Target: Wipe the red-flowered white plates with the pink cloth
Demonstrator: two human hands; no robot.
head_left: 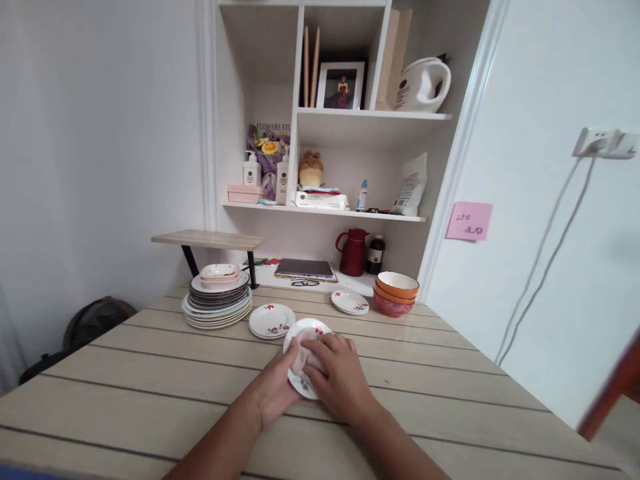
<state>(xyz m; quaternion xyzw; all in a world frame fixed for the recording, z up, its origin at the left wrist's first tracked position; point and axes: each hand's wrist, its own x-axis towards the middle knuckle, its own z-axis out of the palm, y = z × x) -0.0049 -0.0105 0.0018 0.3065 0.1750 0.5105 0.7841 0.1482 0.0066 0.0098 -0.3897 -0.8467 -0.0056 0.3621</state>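
Note:
A small white plate with red flowers (pixel 311 326) is tilted up toward me above the middle of the table. My left hand (pixel 277 387) grips its left edge, thumb over the rim and fingers underneath. My right hand (pixel 337 373) presses a pale, crumpled cloth (pixel 299 359) against the plate's face; its fingers are bent over the cloth and partly hide it. Just behind and left lies a short stack of matching flowered plates (pixel 270 319). More flowered plates (pixel 349 302) lie farther back on the right.
On the left stands a tall stack of plates (pixel 217 313) topped by small dishes (pixel 220 272). Stacked bowls (pixel 397 293) sit at the back right. Behind are a red jug (pixel 353 253), a dark bottle (pixel 375 255), a laptop (pixel 306 267), glasses (pixel 305 283) and a small raised shelf (pixel 210 239).

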